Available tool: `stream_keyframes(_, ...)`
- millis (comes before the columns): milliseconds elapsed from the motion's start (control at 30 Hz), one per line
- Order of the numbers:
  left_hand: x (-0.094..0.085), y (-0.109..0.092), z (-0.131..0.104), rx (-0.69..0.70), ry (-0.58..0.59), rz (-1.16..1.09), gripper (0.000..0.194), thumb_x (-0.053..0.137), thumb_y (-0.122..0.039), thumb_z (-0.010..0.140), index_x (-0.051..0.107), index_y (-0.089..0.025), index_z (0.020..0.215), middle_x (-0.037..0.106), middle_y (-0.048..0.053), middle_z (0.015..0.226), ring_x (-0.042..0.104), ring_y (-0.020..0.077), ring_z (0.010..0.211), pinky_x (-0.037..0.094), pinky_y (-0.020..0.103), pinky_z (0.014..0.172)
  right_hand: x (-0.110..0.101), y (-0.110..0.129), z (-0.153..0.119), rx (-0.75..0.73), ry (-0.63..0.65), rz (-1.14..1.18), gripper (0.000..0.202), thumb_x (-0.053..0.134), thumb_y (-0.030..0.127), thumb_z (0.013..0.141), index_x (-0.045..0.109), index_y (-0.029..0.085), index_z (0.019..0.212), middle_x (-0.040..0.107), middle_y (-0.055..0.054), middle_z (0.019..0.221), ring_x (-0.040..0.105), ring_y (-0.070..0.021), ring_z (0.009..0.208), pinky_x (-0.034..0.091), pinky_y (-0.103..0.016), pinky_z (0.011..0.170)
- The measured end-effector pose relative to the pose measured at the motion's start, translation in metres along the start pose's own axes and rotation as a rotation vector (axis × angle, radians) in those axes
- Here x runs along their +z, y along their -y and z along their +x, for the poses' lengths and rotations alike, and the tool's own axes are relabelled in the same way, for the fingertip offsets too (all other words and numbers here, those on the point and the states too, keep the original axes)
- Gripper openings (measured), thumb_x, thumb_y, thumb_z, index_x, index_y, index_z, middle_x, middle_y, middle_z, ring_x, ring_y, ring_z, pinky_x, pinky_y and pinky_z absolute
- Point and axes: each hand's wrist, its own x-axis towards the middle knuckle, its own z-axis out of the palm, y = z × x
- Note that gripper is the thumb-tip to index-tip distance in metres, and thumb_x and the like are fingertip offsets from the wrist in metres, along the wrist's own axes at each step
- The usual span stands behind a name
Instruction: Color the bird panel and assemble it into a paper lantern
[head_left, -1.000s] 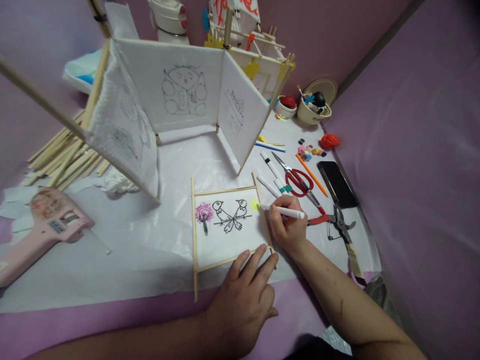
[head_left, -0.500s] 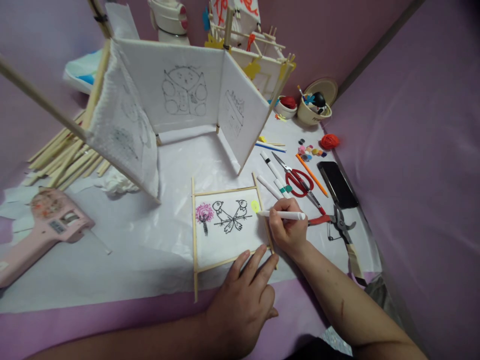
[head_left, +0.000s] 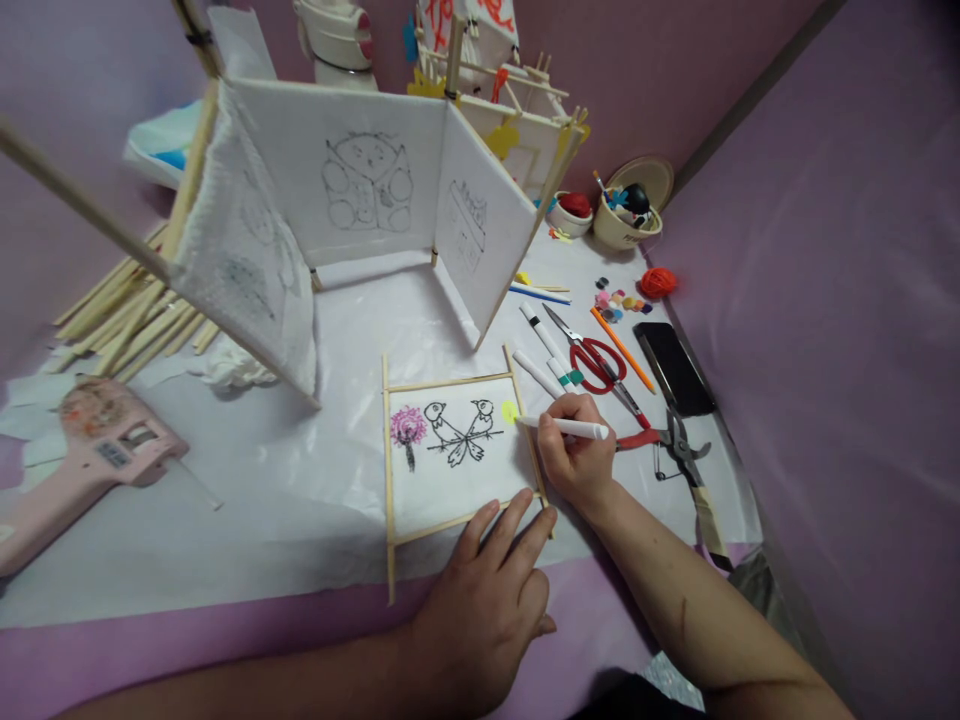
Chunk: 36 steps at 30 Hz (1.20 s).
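Colouring seems to be the step in hand: a yellow spot (head_left: 509, 411) is worked on near the far right corner of a stick-framed picture (head_left: 465, 500), which is laid flat on the bench (head_left: 300, 500) just in front of the hands, with two birds (head_left: 484, 414) and a pink-topped tree (head_left: 409, 427) drawn on it. A white marker (head_left: 576, 429) is pinched between the fingers and thumb of the right hand (head_left: 576, 462), its tip brought to the spot's lower edge; whether the surface is touched cannot be told. By the left hand (head_left: 491, 600), nothing is seen to be gripped; its fingers are slightly spread and laid over the near stick (head_left: 442, 527) towards the right corner, so the picture is apparently steadied.

Small, light strokes are called for, kept within the spot's outline, since the right-hand stick (head_left: 535, 460) is crossed by the marker and could be bumped.

To the right, movement is hemmed in by clippers (head_left: 682, 445), scissors (head_left: 598, 365) and loose markers (head_left: 536, 373). More room is offered on the left, towards the glue gun (head_left: 97, 450). Beyond the picture, reach is bounded by the standing screen (head_left: 367, 245).
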Motion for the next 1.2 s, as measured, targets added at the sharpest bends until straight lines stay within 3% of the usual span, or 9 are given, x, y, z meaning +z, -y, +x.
stream_keyframes(233,-0.0002,-0.0001,-0.0012,0.000,0.012,0.001,0.029,0.059,-0.045,0.096,0.061,-0.017,0.091,0.040,0.012,0.157,0.021,0.0358,0.150,0.014,0.054,0.120,0.0002,-0.0002,-0.0019,-0.017,0.032,0.099,0.012,0.056,0.020,0.089,0.049,0.023,0.079,0.053,0.003,0.067,0.049,-0.0127,0.054,0.040,-0.028,0.051)
stream_keyframes(533,0.0025,0.0001,-0.0011,0.003,-0.003,0.004,0.030,0.059,-0.046,0.096,0.060,-0.016,0.092,0.039,0.012,0.157,0.016,0.0351,0.152,0.007,0.053,0.121,0.0012,-0.0005,0.0023,0.025,0.004,0.029,0.006,0.058,0.021,0.090,0.053,0.022,0.087,0.059,0.000,0.076,0.053,-0.0137,0.061,0.041,-0.029,0.056)
stream_keyframes(1200,-0.0008,0.0001,0.0011,0.010,-0.038,0.034,0.032,0.065,-0.048,0.092,0.059,-0.017,0.089,0.045,0.012,0.153,0.026,0.0359,0.148,0.010,0.052,0.117,0.0011,-0.0003,0.0012,0.018,-0.011,0.015,0.013,0.060,0.019,0.088,0.051,0.021,0.079,0.053,0.004,0.067,0.048,-0.0112,0.054,0.038,-0.026,0.051)
